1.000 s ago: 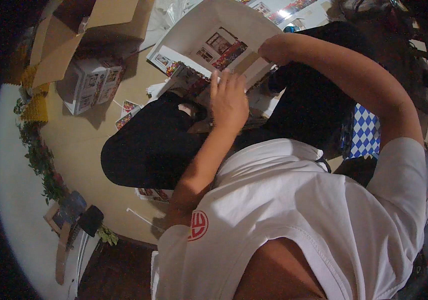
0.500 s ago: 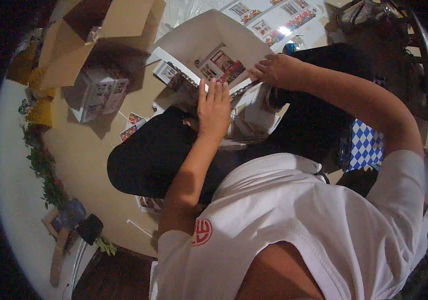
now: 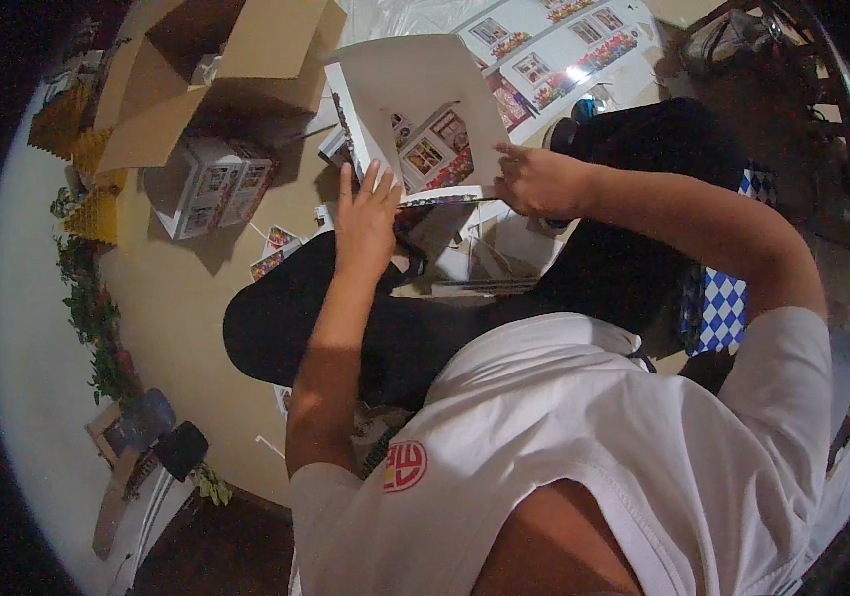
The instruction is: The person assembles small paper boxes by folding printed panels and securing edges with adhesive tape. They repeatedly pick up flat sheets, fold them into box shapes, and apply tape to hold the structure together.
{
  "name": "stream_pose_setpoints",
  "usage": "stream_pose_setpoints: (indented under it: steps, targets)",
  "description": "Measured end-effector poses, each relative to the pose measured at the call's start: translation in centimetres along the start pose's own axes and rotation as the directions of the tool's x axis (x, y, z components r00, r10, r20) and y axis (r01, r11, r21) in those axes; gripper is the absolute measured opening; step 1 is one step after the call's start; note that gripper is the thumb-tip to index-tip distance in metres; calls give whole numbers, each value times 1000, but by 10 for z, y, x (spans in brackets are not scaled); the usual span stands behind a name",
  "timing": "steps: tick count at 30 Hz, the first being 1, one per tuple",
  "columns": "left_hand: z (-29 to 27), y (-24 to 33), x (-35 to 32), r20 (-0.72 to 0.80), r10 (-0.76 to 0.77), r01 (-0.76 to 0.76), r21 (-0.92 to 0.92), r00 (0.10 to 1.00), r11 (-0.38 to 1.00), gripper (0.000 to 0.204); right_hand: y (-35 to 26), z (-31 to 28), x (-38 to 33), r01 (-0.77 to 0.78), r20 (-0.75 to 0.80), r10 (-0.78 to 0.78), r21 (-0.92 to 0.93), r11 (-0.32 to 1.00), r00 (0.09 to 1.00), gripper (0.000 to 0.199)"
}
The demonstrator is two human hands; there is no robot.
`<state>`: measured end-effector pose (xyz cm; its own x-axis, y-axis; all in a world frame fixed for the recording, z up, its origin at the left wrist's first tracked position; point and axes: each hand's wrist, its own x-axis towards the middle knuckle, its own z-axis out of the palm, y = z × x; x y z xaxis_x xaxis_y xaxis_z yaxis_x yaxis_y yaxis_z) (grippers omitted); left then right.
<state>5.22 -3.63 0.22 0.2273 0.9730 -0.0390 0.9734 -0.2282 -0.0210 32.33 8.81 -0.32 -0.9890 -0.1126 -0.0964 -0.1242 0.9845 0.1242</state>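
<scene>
2 bare hands are at work on 1 printed card sheet (image 3: pixel 423 109) held up over the person's lap. Left hand (image 3: pixel 365 214) lies flat against the sheet's lower left edge — fingers straight and slightly spread, not clamped on anything. Right hand (image 3: pixel 536 181) grips the sheet's lower right edge, fingers curled together and pinched on the card; the exact contact of the fingertips cannot be told from this view.

Sheet condition: pale blank face toward the camera on its upper part, with printed house fronts showing along the lower part. It stands tilted, raised off the floor, between both hands.

Surroundings noted:
- More printed sheets (image 3: pixel 554 50) with house fronts lie flat on the floor beyond the held sheet.
- Open brown cardboard box (image 3: pixel 236 60) sits at upper left, flaps spread.
- Small white printed box (image 3: pixel 212 184) rests just below the cardboard box, on the tan floor (image 3: pixel 177 298).
- Green leafy garland (image 3: pixel 92 318) runs along the left edge of the floor.
- Blue-and-white checked cloth (image 3: pixel 718 308) lies by the person's right leg — partly hidden.

Person wears a white shirt (image 3: pixel 594 447) and dark trousers (image 3: pixel 415 338), seated.
</scene>
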Motion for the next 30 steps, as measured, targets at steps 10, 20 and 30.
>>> stream_pose_setpoints:
  steps: [10,20,30]
  targets:
    - [-8,3,4,15,29,-28,-28,999,999,46,-28,-9,38,-197,19,205,375,906,979,16]
    - [13,23,-2,-100,-113,58,-438,989,897,41,29,-6,28,-160,-49,239,612,775,970,10]
    - [-5,41,-24,-100,-316,204,-575,944,792,21,-16,-6,46,-364,22,496,708,605,868,16]
